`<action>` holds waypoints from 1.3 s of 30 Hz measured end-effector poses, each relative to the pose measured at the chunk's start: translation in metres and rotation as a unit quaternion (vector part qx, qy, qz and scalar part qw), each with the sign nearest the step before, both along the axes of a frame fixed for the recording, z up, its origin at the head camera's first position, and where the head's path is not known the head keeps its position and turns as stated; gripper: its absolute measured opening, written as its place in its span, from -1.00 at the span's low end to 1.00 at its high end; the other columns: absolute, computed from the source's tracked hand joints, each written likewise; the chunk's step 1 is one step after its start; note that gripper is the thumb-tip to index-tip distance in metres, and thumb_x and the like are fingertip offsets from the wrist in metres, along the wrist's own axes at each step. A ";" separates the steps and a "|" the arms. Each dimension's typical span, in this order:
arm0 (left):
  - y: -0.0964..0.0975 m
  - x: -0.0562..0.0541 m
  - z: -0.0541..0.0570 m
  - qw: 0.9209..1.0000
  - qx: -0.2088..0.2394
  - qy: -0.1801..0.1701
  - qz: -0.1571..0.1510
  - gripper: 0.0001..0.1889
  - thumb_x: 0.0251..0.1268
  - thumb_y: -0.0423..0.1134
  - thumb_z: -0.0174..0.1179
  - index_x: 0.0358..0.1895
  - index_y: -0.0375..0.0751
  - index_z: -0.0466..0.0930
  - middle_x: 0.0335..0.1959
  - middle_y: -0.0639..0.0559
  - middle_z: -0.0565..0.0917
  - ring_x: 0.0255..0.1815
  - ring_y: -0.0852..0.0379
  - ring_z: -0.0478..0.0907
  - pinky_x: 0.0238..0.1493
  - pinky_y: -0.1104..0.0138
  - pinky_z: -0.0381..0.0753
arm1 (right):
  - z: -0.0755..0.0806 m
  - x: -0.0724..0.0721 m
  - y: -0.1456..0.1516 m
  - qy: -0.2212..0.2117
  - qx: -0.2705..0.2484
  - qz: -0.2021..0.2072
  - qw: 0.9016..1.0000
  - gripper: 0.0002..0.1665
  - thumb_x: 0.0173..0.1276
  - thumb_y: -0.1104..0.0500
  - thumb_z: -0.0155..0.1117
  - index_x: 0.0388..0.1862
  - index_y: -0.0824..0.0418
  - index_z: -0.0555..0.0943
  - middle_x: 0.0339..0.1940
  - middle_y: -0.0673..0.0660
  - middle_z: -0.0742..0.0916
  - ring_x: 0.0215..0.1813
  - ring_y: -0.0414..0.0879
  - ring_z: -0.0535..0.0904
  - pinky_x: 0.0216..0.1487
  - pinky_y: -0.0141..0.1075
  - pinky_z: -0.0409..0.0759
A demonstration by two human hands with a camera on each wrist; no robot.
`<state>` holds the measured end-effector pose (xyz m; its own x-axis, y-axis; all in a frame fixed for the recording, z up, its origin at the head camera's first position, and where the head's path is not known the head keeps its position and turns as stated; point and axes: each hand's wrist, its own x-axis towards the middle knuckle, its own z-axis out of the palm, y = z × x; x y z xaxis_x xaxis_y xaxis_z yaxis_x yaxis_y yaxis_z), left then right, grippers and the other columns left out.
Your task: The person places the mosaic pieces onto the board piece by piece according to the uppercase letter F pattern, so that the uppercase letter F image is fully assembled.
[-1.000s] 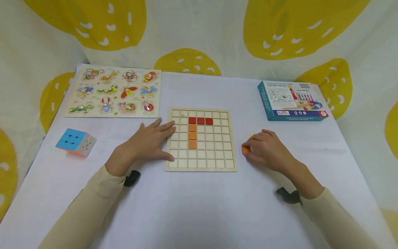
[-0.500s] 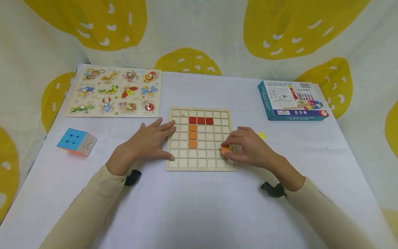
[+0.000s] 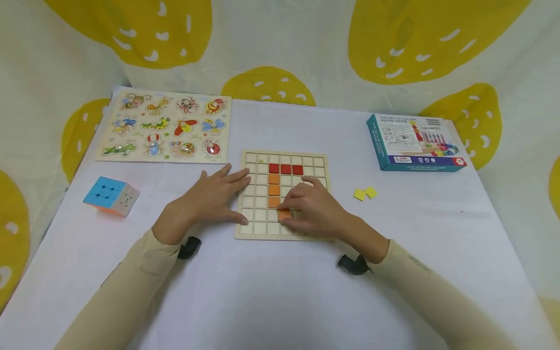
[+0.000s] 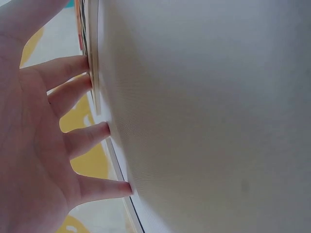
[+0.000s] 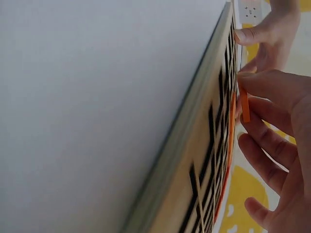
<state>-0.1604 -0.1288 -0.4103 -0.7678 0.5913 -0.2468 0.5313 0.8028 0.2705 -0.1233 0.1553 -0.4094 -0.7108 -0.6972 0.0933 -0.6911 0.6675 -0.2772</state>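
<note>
In the head view a wooden grid board (image 3: 260,228) lies mid-table. Three red tiles (image 3: 286,169) fill a row near its top, and three orange tiles (image 3: 273,190) run down a column below the leftmost red one. My right hand (image 3: 312,206) pinches another orange tile (image 3: 284,214) between thumb and fingers, low over the board, beside and below the orange column. The right wrist view shows this pinched tile (image 5: 246,105) edge-on, just off the board. My left hand (image 3: 212,197) is spread, its fingertips and thumb resting at the board's left edge.
Two yellow tiles (image 3: 365,193) lie right of the board. A puzzle cube (image 3: 111,195) sits at the left, below an insect peg puzzle (image 3: 164,127). A toy box (image 3: 415,143) stands at the back right, before a patterned curtain (image 3: 288,39).
My right hand has carried the orange tile leftward from the table over the board towards the orange column, uncovering the yellow tiles. My left hand keeps its place at the board's edge.
</note>
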 end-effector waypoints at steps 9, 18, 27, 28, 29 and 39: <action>0.001 -0.001 0.000 1.000 0.003 0.002 -0.001 0.15 -0.07 0.47 0.41 0.60 -0.01 0.22 0.69 0.09 0.14 0.70 -0.36 -0.02 0.32 -0.61 0.11 | -0.006 0.002 -0.012 0.021 0.006 0.001 1.000 -0.75 0.35 -0.06 0.40 -0.05 -0.06 0.82 -0.12 -0.09 0.81 0.11 -0.07 0.63 0.49 0.16 0.34; 0.001 -0.001 0.001 1.000 0.001 -0.002 -0.003 0.16 -0.05 0.47 0.40 0.61 -0.02 0.20 0.70 0.09 0.12 0.70 -0.36 -0.04 0.32 -0.61 0.09 | -0.004 0.008 -0.009 0.050 0.016 0.017 0.998 -0.62 0.32 -0.14 0.44 0.06 -0.07 0.79 -0.05 -0.07 0.80 0.16 -0.05 0.61 0.46 0.08 0.40; 0.001 -0.002 0.003 1.000 -0.010 -0.004 0.003 0.16 -0.06 0.46 0.41 0.61 -0.01 0.19 0.70 0.09 0.11 0.71 -0.35 -0.05 0.34 -0.60 0.09 | 0.003 0.017 0.007 0.056 0.057 0.085 0.993 -0.53 0.44 -0.13 0.30 0.28 -0.09 0.67 0.28 -0.15 0.73 0.34 -0.06 0.57 0.51 0.15 0.30; 0.001 -0.002 0.003 1.000 -0.010 -0.004 0.003 0.16 -0.06 0.46 0.41 0.61 -0.01 0.19 0.70 0.09 0.11 0.71 -0.35 -0.05 0.34 -0.60 0.08 | 0.003 0.018 0.008 0.050 0.063 0.086 0.993 -0.51 0.46 -0.14 0.28 0.31 -0.10 0.65 0.32 -0.16 0.71 0.38 -0.06 0.55 0.53 0.15 0.27; 0.001 -0.002 0.003 1.000 -0.010 -0.004 0.003 0.16 -0.06 0.45 0.41 0.61 -0.01 0.19 0.70 0.09 0.11 0.70 -0.35 -0.05 0.34 -0.60 0.08 | 0.003 0.018 0.008 0.045 0.068 0.087 0.993 -0.50 0.47 -0.15 0.25 0.34 -0.11 0.63 0.34 -0.17 0.69 0.42 -0.05 0.53 0.54 0.15 0.24; 0.001 0.000 0.003 1.000 -0.001 0.001 -0.002 0.17 -0.08 0.47 0.41 0.60 -0.03 0.21 0.69 0.07 0.15 0.69 -0.36 -0.01 0.32 -0.60 0.12 | -0.001 0.017 0.009 0.027 0.088 0.092 0.991 -0.49 0.53 -0.14 0.17 0.41 -0.15 0.56 0.43 -0.21 0.61 0.54 -0.05 0.41 0.58 0.15 0.18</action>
<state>-0.1604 -0.1278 -0.4076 -0.7661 0.5934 -0.2467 0.5345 0.8015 0.2681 -0.1060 0.1645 -0.4104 -0.5669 -0.8237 -0.0078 -0.8165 0.5632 -0.1269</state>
